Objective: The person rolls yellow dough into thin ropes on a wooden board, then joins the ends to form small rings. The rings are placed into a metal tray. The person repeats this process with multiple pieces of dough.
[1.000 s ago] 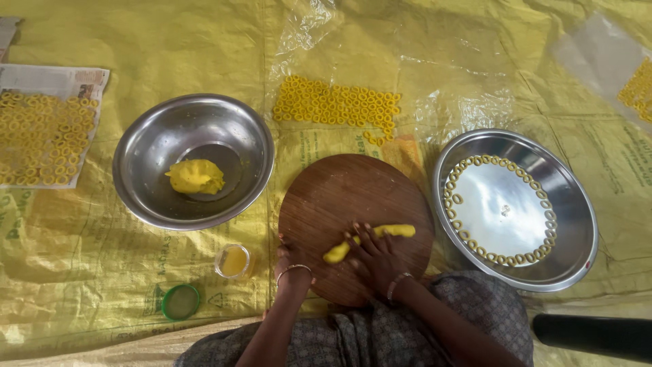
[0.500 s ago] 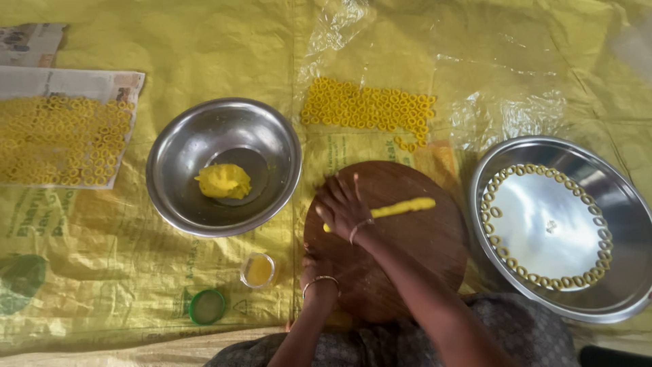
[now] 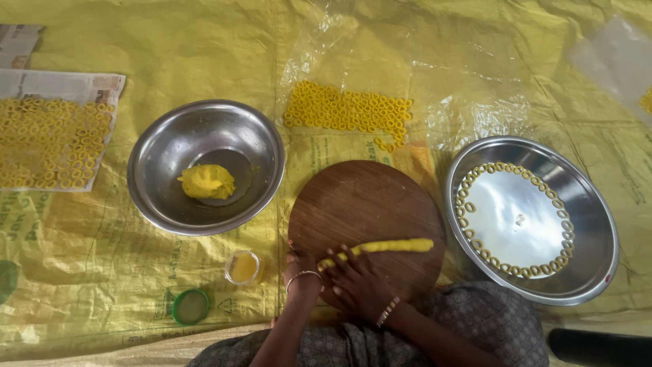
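A round wooden board [image 3: 363, 204] lies in front of me on a yellow sheet. A long roll of yellow dough [image 3: 390, 246] stretches across its near half. My right hand [image 3: 356, 282] lies flat, fingers spread, over the roll's left end. My left hand [image 3: 299, 266] rests at the board's near left edge, mostly hidden by the right hand. A steel bowl [image 3: 170, 146] at the left holds a lump of yellow dough [image 3: 206, 181].
A wide steel plate [image 3: 591, 224] at the right carries dough rings [image 3: 468, 207] along its rim. More rings [image 3: 346, 109] lie on clear plastic behind the board, and others [image 3: 47, 143] on newspaper far left. A small jar of oil [image 3: 243, 266] and a green lid [image 3: 190, 306] sit near my left wrist.
The right hand slid forward over the board and has come back to its near side; the dough roll has grown longer and thinner. The view has shifted.
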